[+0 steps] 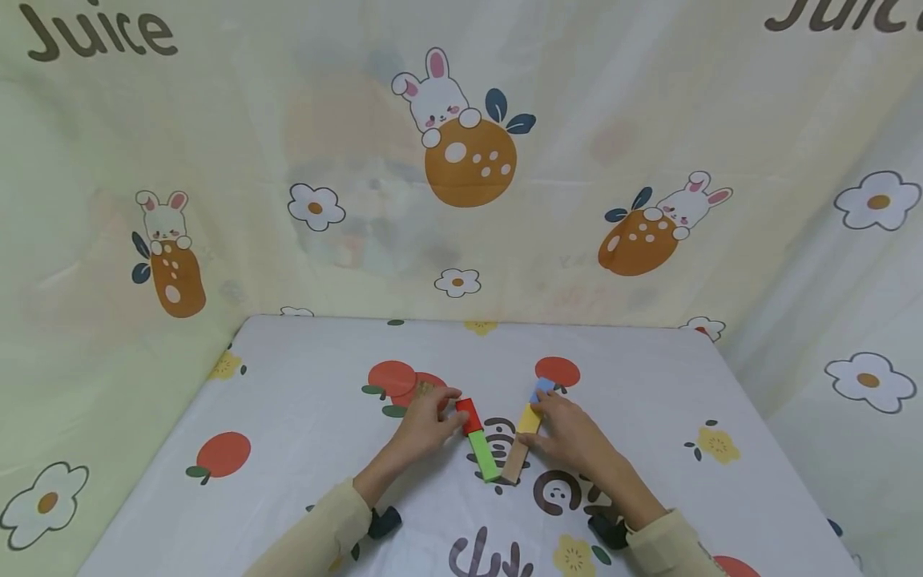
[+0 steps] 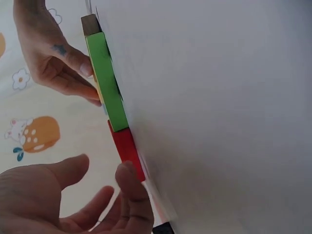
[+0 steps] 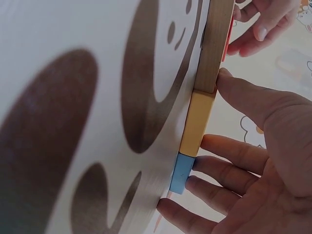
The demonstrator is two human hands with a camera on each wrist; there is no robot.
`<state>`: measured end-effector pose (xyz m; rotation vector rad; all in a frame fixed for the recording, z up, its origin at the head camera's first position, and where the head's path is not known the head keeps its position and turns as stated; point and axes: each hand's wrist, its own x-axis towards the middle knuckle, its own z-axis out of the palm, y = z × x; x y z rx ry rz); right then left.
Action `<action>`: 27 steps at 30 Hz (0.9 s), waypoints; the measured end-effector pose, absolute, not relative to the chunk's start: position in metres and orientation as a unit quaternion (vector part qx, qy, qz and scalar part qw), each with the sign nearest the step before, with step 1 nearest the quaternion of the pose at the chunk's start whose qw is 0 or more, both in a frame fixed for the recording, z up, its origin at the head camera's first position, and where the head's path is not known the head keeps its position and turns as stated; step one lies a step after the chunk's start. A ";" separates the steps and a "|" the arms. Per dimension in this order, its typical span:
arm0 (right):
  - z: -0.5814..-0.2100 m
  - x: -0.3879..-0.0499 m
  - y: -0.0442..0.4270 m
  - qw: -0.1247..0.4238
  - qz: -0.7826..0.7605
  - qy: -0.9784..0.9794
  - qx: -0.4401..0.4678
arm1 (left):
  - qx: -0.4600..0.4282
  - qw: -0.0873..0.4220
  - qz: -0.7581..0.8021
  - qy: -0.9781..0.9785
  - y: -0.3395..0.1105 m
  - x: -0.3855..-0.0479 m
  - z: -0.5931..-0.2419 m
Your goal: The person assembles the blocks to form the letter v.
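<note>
A red block (image 1: pixel 469 415) and a green block (image 1: pixel 484 457) lie end to end in a slanted row. My left hand (image 1: pixel 425 421) is at the red block's left, with a fingertip in front of it in the left wrist view; whether it touches is unclear. The second row has a bare wooden block (image 3: pixel 214 46), a yellow block (image 3: pixel 197 122) and a blue block (image 3: pixel 182 173). My right hand (image 1: pixel 573 429) is along that row's right side, its thumb by the wooden block and its extended fingers touching near the yellow and blue ones. The two rows nearly meet at their near ends, forming a V.
The blocks lie on a white tablecloth (image 1: pixel 303 449) printed with fruit, flowers and brown figures. A printed curtain (image 1: pixel 346 120) hangs behind the table. Dark straps, one (image 1: pixel 384 522) at the left wrist and another (image 1: pixel 608 530) at the right, are near the sleeves.
</note>
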<state>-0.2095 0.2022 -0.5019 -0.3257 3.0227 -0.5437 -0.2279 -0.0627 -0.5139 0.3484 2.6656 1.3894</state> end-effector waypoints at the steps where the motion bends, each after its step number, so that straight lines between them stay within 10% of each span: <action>1: -0.502 -0.210 0.202 0.025 -0.177 0.978 -0.106 | 0.116 0.056 0.460 0.879 -0.063 -0.228 -0.513; 27: -0.501 -0.208 0.202 0.021 -0.184 0.978 -0.098 | 0.098 0.092 0.501 0.855 -0.127 -0.257 -0.507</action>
